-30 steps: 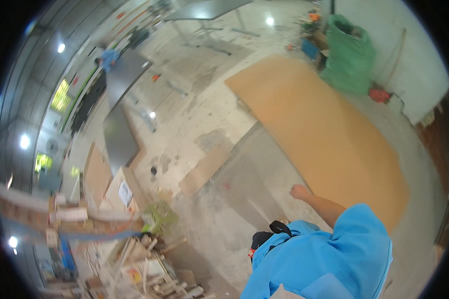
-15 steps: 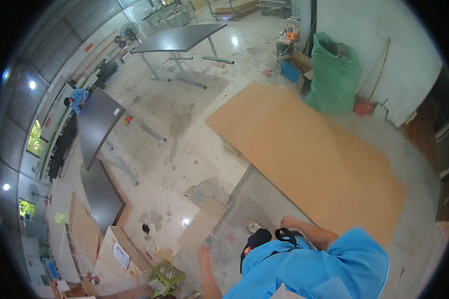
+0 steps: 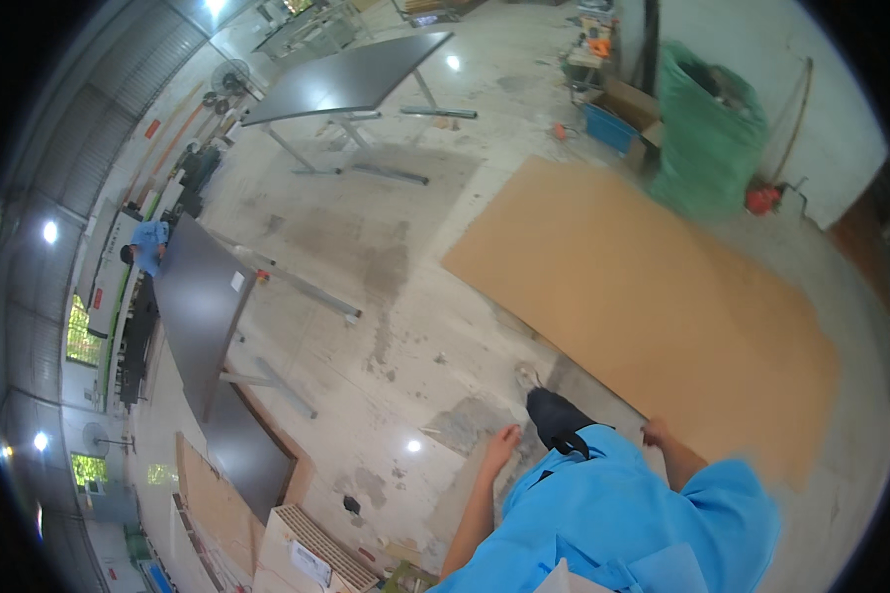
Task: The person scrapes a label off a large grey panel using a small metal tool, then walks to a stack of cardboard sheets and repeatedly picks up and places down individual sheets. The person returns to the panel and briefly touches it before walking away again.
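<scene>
My left hand (image 3: 503,445) hangs forward at my left side, with its fingers loosely apart and nothing seen in it. At the near long edge of a large brown board (image 3: 643,282) is my right hand (image 3: 655,433). Its fingers are small and partly hidden, so I cannot tell whether they touch or grip the edge. My right forearm overlaps the board in the head view. The board lies to my front right, its near right end blurred and partly covered by my blue sleeve. One dark-trousered leg (image 3: 554,413) is stepping forward beside the board.
Dark-topped tables (image 3: 356,77) on metal legs stand ahead, with another dark tabletop (image 3: 203,306) to the left. A person in blue (image 3: 148,247) is beyond it. A green sack (image 3: 707,133), a blue box (image 3: 611,128) and a red tool (image 3: 761,201) stand by the right wall.
The view has shifted as I move. My left hand has swung forward and inward; my right hand now shows at the board's edge. The leg has stepped further ahead.
</scene>
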`<state>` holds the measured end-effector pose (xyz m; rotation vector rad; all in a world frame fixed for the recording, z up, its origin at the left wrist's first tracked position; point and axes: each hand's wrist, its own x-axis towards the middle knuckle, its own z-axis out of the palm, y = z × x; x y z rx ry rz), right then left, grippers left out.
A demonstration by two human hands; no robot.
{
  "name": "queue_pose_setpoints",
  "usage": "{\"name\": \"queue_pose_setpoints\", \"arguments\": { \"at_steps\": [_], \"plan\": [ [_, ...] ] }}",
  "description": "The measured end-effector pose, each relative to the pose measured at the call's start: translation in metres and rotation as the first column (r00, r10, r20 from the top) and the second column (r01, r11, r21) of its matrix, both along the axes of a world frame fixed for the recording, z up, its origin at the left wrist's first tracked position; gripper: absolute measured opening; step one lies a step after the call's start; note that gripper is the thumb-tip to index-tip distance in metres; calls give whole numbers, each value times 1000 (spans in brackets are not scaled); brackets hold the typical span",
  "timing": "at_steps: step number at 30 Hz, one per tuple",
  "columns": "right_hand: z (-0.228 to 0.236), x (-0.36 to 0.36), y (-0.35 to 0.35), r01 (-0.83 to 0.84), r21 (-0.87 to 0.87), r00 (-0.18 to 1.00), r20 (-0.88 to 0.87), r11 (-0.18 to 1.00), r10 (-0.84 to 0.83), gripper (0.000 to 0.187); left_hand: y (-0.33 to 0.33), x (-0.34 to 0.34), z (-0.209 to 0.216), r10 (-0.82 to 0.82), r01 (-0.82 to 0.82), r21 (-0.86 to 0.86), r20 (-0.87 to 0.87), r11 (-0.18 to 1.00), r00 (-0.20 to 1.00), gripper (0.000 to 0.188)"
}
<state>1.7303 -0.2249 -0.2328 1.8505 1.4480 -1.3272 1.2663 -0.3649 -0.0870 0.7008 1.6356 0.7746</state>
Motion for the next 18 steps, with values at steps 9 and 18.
{"name": "queue_pose_setpoints", "arguments": {
  "at_steps": [9, 18],
  "plan": [
    [10, -303, 210, -702, 204, 700, 20, 682, 714, 27, 43, -229, 34, 624, -578, -336, 39, 743, 780, 38],
    [103, -557, 503, 366, 336, 816, -564, 868, -126, 24, 136, -416, 15, 823, -642, -592, 65, 487, 565, 33]
  ]
}}
